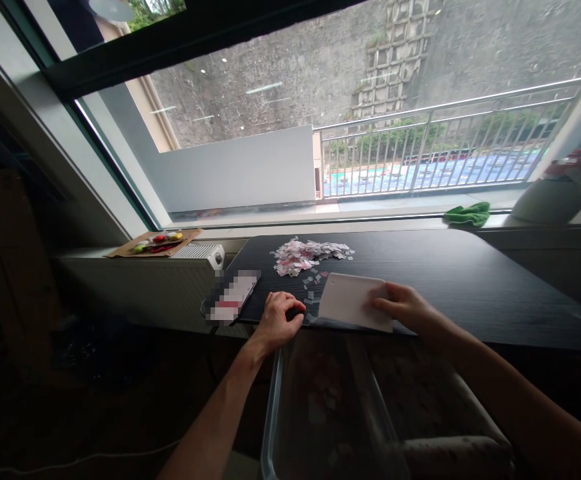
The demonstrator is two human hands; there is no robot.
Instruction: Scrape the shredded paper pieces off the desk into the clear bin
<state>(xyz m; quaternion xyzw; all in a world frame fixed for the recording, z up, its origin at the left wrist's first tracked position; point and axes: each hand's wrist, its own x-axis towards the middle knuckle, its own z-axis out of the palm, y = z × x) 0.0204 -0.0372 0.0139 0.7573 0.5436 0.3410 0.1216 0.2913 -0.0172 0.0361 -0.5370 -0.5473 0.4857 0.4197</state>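
Note:
My right hand (398,301) grips the right end of a flat white card (350,301), thumb on top, with its lower edge near the table's front edge. Beside the card's left side, my left hand (280,315) rests at the table edge with curled fingers. What it holds, if anything, I cannot make out; the gap between thumb and fingers looks dark. A few small loose paper pieces (311,294) lie between the hands. Behind them is a heap of small white and pink paper pieces (300,256). Below the table edge stands a clear plastic bin (273,407), with faint scraps inside.
The dark table (410,263) stands against a window. A blurred-out phone-like object (233,297) lies at its left corner. Cardboard with colourful items (158,241) sits above a radiator (145,277). A green cloth (468,213) and a pale container (545,199) are on the sill.

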